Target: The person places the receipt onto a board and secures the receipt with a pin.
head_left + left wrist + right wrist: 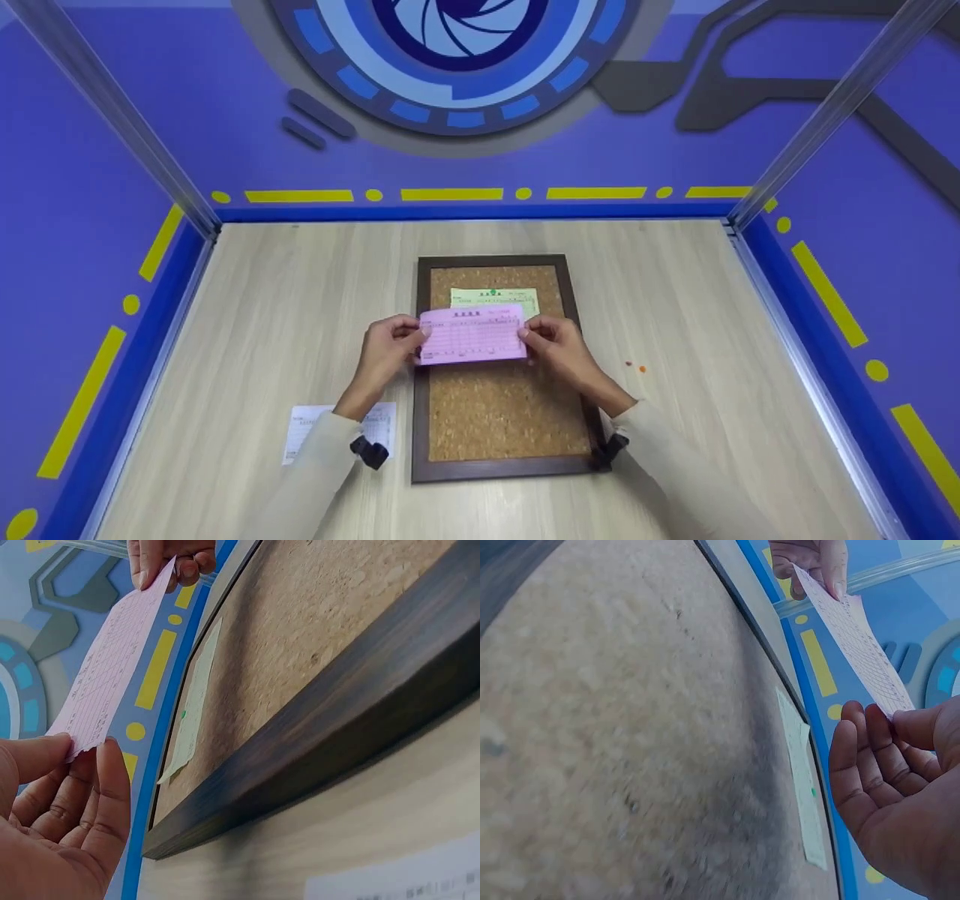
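Note:
A pink printed form (472, 335) is stretched between both hands above a framed cork board (502, 420). My left hand (388, 352) pinches its left edge between thumb and fingers. At the opposite edge, my right hand (561, 350) pinches it the same way. Both wrist views show a gap between the pink sheet and the cork. Behind it, a light green form (510, 294) lies on the upper part of the board, with a green pushpin (493, 292) at its top edge. The pink sheet hides the green form's lower part in the head view.
A white printed form (304, 427) lies on the wooden table (247, 315) left of the board, partly covered by the left sleeve. Right of the board lie two small pieces, one orange (643, 369) and one reddish (628, 363). Blue panels (97, 150) wall the table's back and sides.

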A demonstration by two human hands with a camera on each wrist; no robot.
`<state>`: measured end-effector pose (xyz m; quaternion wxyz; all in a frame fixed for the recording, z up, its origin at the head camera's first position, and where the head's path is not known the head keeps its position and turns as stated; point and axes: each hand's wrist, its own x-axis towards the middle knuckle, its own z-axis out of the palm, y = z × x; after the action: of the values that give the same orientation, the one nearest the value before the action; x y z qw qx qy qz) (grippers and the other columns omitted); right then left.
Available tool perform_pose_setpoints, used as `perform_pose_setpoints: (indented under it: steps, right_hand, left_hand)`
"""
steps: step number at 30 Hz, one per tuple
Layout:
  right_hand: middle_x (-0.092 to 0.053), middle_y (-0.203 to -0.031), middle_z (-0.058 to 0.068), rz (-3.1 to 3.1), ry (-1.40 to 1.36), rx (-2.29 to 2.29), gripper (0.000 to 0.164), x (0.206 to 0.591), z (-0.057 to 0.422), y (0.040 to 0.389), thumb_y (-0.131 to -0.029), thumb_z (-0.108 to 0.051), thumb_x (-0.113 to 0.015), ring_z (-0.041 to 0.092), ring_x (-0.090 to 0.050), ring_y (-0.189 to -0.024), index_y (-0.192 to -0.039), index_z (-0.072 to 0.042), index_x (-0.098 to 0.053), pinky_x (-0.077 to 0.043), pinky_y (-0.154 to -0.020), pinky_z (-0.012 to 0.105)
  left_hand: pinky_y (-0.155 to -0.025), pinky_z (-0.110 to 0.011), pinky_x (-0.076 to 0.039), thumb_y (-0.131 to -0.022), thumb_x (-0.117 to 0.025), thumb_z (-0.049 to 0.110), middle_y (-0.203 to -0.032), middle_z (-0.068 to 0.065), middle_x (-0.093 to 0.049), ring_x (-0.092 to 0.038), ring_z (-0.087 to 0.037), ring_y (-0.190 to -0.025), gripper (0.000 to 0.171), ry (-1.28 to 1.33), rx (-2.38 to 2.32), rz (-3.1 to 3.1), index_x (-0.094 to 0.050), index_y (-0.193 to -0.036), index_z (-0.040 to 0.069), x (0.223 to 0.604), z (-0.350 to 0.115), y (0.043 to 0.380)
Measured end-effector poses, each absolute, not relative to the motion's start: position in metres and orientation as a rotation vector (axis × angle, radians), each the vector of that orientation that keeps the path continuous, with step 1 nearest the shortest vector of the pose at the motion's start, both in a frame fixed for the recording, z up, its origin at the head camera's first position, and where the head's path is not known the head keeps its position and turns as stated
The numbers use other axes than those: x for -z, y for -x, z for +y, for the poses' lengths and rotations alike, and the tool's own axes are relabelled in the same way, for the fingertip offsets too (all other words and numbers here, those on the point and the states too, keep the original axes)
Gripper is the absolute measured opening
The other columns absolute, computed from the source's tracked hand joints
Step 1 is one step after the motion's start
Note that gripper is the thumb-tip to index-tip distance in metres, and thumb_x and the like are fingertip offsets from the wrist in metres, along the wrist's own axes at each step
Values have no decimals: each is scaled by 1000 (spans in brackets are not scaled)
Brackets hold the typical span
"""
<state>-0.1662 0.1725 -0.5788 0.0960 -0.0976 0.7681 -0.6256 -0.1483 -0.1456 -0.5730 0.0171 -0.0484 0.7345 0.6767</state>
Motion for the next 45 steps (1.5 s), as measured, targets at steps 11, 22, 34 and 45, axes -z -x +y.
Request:
perform_pose_setpoints:
  steps: [11, 22, 34, 45]
  right_hand:
    - [-70, -84, 9, 2310, 153, 1815, 13, 590, 193, 163, -107, -8, -70, 18, -66, -71, -103, 3, -74, -59, -58, 29]
    - [-71, -75, 8, 2406, 40, 1720, 12, 600, 200, 158, -105, -8, -72, 18, -66, -62, -96, -1, -74, -51, -51, 24]
    - [-71, -69, 7, 2481, 27, 1622, 11, 604, 202, 158, -102, -6, -73, 16, -65, -53, -91, -2, -77, -46, -44, 21]
    - [-68, -65, 4, 2538, 82, 1505, 21, 611, 204, 160, -101, -6, -73, 14, -61, -49, -80, -4, -72, -45, -41, 22]
  left_hand:
    - [-53, -27, -59, -100, -74, -1, -84, -8, -75, -67, -15, -62, 5, 118, -2037, 2298, -74, -102, -6, 587, -123, 152]
    - [-51, -21, -49, -98, -74, 0, -77, -5, -73, -63, -13, -62, 5, 109, -1846, 2459, -76, -99, -4, 598, -108, 154]
    - [-54, -25, -49, -92, -75, 2, -75, -6, -73, -66, -14, -63, 6, 94, -1702, 2687, -78, -90, -3, 620, -102, 165]
    - [-55, -27, -45, -89, -78, 9, -71, 5, -68, -60, -12, -63, 10, 49, -1509, 2849, -79, -80, 13, 642, -102, 173]
